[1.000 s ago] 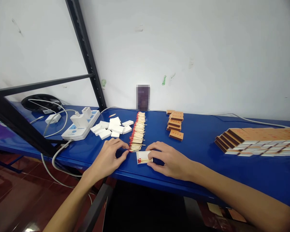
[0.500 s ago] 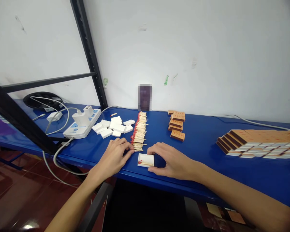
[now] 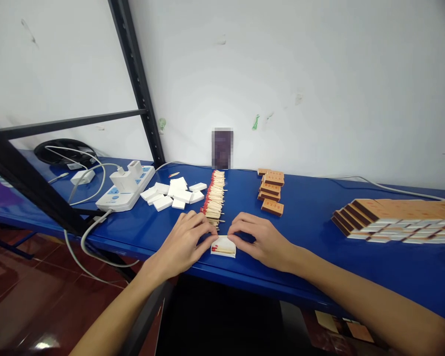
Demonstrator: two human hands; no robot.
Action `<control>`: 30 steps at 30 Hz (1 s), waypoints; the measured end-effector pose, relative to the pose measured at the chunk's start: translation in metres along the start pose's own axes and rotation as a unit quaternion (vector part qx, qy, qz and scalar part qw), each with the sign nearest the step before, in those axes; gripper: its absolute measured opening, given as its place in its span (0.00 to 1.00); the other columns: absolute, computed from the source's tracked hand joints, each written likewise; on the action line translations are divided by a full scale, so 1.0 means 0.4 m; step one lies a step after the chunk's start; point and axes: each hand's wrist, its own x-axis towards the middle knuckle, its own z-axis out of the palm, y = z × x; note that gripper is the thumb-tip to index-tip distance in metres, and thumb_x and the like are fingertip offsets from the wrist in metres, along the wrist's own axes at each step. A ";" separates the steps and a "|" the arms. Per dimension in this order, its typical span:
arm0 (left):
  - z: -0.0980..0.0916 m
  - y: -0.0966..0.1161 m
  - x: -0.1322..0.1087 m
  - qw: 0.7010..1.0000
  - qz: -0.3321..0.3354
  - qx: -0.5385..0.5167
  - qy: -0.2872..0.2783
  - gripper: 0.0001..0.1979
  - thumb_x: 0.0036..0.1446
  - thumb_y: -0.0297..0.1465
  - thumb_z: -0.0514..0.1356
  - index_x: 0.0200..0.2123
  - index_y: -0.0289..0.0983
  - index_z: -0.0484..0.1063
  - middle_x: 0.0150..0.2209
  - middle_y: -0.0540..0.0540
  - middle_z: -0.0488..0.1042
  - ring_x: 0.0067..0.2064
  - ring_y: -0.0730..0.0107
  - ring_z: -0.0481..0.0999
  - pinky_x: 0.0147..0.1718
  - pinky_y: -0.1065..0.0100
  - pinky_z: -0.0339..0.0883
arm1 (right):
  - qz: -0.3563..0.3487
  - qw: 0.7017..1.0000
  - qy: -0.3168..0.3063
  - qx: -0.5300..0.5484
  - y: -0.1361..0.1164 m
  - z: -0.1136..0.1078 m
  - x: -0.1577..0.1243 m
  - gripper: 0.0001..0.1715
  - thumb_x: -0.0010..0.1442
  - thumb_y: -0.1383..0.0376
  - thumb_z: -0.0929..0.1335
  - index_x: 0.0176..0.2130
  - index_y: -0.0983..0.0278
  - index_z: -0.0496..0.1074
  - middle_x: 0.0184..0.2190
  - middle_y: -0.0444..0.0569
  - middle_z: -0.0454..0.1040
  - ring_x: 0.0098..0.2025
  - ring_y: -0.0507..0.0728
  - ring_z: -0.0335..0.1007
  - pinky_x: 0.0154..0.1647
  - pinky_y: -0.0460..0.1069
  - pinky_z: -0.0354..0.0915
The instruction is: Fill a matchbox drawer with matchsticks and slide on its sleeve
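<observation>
A small white matchbox tray (image 3: 224,248) lies near the blue table's front edge with a few red-tipped matches in it. My left hand (image 3: 185,243) is curled, its fingertips pinched together at the tray's left rim, where the long row of matches (image 3: 214,197) ends; it seems to hold a few matches. My right hand (image 3: 261,240) bends over the tray's right and far side, with its fingertips gripping the rim.
Loose white trays (image 3: 176,193) lie left of the match row and orange matchbox sleeves (image 3: 270,190) lie to its right. Stacked boxes (image 3: 396,217) fill the far right. A power strip (image 3: 124,190) with cables and a black rack post (image 3: 137,84) stand at the left. A dark object (image 3: 222,148) leans on the wall.
My left hand has moved right from the near end of the match row to the tray's left rim. My right hand has closed in over the tray's right side.
</observation>
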 end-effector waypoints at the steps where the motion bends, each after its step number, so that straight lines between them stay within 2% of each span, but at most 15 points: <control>1: -0.001 -0.002 -0.001 1.000 0.003 -0.004 0.003 0.09 0.66 0.36 0.53 0.38 0.39 0.70 0.38 0.49 0.70 0.40 0.66 0.65 0.39 0.62 0.55 | -0.005 1.000 -0.002 -0.001 0.000 0.001 0.000 0.06 0.65 0.67 0.64 0.37 0.62 0.70 0.36 0.49 0.71 0.37 0.54 0.66 0.39 0.49 0.63; 7: -0.019 -0.024 -0.006 0.999 -0.033 -0.011 0.006 0.10 0.67 0.35 0.52 0.44 0.42 0.72 0.40 0.49 0.71 0.42 0.65 0.67 0.42 0.62 0.57 | -0.016 0.999 0.013 -0.025 -0.017 -0.003 -0.001 0.05 0.63 0.69 0.65 0.34 0.63 0.69 0.36 0.49 0.72 0.37 0.54 0.65 0.41 0.51 0.61; 12: -0.014 -0.032 -0.004 0.997 -0.066 0.024 -0.012 0.09 0.66 0.35 0.53 0.40 0.41 0.72 0.40 0.48 0.71 0.43 0.63 0.68 0.41 0.60 0.57 | -0.006 0.999 -0.013 -0.047 -0.029 -0.005 -0.001 0.06 0.62 0.67 0.65 0.33 0.63 0.70 0.36 0.49 0.72 0.37 0.54 0.64 0.41 0.53 0.59; 18: -0.006 -0.032 -0.001 0.996 -0.086 0.001 -0.027 0.09 0.66 0.34 0.52 0.37 0.40 0.71 0.38 0.47 0.71 0.41 0.63 0.67 0.41 0.60 0.57 | 0.006 0.999 -0.014 -0.043 -0.027 -0.009 -0.002 0.06 0.64 0.66 0.63 0.35 0.62 0.69 0.37 0.50 0.72 0.38 0.56 0.65 0.43 0.53 0.61; 21: -0.005 -0.035 0.000 0.995 -0.087 -0.014 -0.036 0.09 0.66 0.34 0.51 0.37 0.39 0.69 0.38 0.48 0.70 0.41 0.63 0.66 0.41 0.60 0.57 | 0.026 0.999 0.002 -0.028 -0.021 -0.005 0.004 0.05 0.63 0.67 0.63 0.38 0.62 0.69 0.36 0.50 0.72 0.39 0.56 0.66 0.42 0.52 0.62; 24: -0.003 -0.037 0.000 0.995 -0.085 -0.020 -0.040 0.10 0.67 0.34 0.49 0.37 0.40 0.68 0.38 0.48 0.69 0.40 0.63 0.66 0.41 0.61 0.57 | 0.079 0.997 0.017 0.013 -0.011 0.001 0.020 0.06 0.63 0.65 0.64 0.40 0.63 0.70 0.32 0.47 0.72 0.33 0.53 0.66 0.36 0.49 0.63; 27: -0.001 -0.036 0.001 0.995 -0.084 -0.018 -0.042 0.11 0.68 0.34 0.47 0.37 0.39 0.67 0.37 0.48 0.69 0.40 0.63 0.65 0.40 0.61 0.56 | 0.144 0.986 -0.030 0.075 0.003 0.001 0.046 0.08 0.62 0.63 0.65 0.39 0.64 0.72 0.26 0.43 0.70 0.26 0.50 0.63 0.29 0.46 0.60; 30: -0.001 -0.035 0.002 0.995 -0.089 -0.016 -0.044 0.12 0.68 0.34 0.47 0.37 0.39 0.67 0.37 0.48 0.70 0.40 0.63 0.65 0.39 0.61 0.56 | 0.166 0.973 -0.109 0.115 0.019 -0.009 0.075 0.10 0.61 0.62 0.66 0.35 0.65 0.74 0.24 0.42 0.69 0.25 0.49 0.61 0.27 0.45 0.58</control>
